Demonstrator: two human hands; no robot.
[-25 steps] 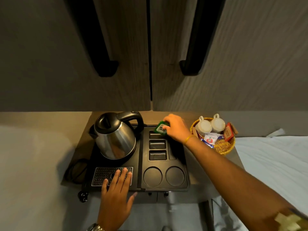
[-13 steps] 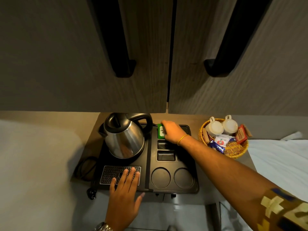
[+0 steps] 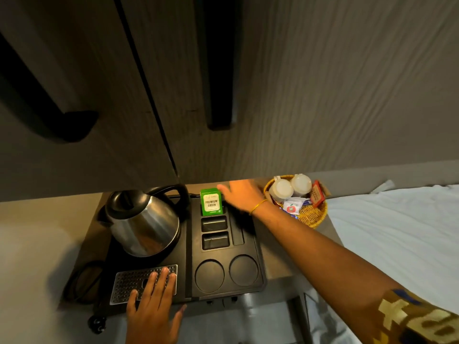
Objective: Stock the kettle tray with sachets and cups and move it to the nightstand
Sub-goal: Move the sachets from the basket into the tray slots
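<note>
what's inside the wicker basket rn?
The wicker basket holds two white cups upside down, a red sachet, and a white sachet with a red apple. Anything beneath them is covered.

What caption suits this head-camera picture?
Green tea sachet stands in the kettle tray's far slot; right hand open beside it.

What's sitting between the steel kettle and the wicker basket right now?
In the head view, the green tea sachet stands upright in the tray's rear slot, and the right hand hovers between it and the wicker basket.
</note>
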